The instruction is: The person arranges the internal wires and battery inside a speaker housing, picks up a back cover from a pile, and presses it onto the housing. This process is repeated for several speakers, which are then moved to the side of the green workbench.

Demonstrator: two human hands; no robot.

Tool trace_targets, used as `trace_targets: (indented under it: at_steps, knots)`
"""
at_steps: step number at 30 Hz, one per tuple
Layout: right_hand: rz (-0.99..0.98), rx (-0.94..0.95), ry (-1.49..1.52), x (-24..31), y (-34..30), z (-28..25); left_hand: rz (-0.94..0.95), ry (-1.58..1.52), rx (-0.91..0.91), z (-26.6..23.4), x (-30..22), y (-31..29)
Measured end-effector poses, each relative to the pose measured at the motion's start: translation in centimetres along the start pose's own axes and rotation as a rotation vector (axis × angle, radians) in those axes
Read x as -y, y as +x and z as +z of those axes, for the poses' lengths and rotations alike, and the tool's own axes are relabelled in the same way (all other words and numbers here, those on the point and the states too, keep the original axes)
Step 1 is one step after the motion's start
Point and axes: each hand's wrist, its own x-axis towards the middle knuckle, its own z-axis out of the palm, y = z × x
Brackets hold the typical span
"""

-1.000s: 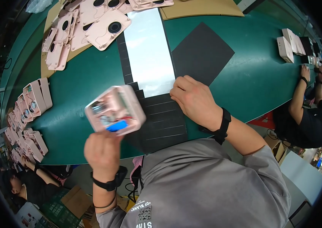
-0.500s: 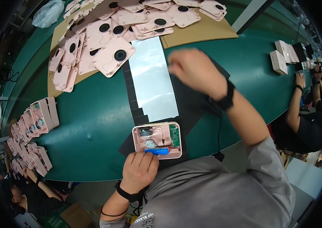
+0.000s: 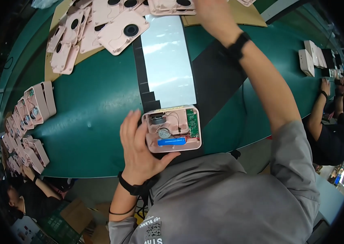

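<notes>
A pink plastic casing (image 3: 152, 149) lies open side up before me. Inside it are a blue cylindrical battery (image 3: 172, 141), a green circuit board (image 3: 192, 123), a round silver part (image 3: 164, 133) and a dark round part (image 3: 157, 118). My left hand (image 3: 137, 148) is spread round its lower left corner, fingers along the left side and thumb by the near edge. Far ahead, my right hand (image 3: 216, 18) reaches over the pile of pink panels (image 3: 119, 34), which have round black pieces. The top of the picture cuts off its fingertips.
A sheet of pale, glossy stickers (image 3: 166, 61) on black backing lies beyond the casing. Rows of pink casings (image 3: 38, 105) stand at the left. White boxes (image 3: 307, 61) are at the right. Cardboard (image 3: 241, 16) lies under the panels. Other people work at both sides.
My right hand has moved from beside the sticker sheet out to the pink panels. My left hand has gone from the casing's near edge to its lower left corner, its fingers spreading.
</notes>
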Motion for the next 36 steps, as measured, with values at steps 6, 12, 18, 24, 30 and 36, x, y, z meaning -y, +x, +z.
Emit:
trace_targets:
  at_steps: [6,12,18,24,30,36]
  knots:
    - [-0.145,-0.165,0.147,0.6,-3.5,-1.9,-0.074,-0.142,0.141,1.9,-0.1,1.1]
    - [-0.238,-0.071,0.075,-0.6,-0.9,1.9,-0.104,-0.252,0.112,3.2,0.0,0.0]
    - [-0.084,0.271,0.028,0.1,-2.6,0.1,-0.082,-0.238,0.079,3.4,0.1,0.2]
    - [-0.144,-0.015,0.202,2.8,-4.2,-1.4,-0.102,-0.252,0.094,3.9,-0.2,0.6]
    - [0.067,0.235,0.115,4.7,-4.0,0.0,-0.096,-0.22,0.08,4.4,-0.5,0.9]
    - [-0.035,0.166,0.236,6.5,-11.8,-3.4,-0.103,-0.245,0.031,4.8,-0.3,0.6]
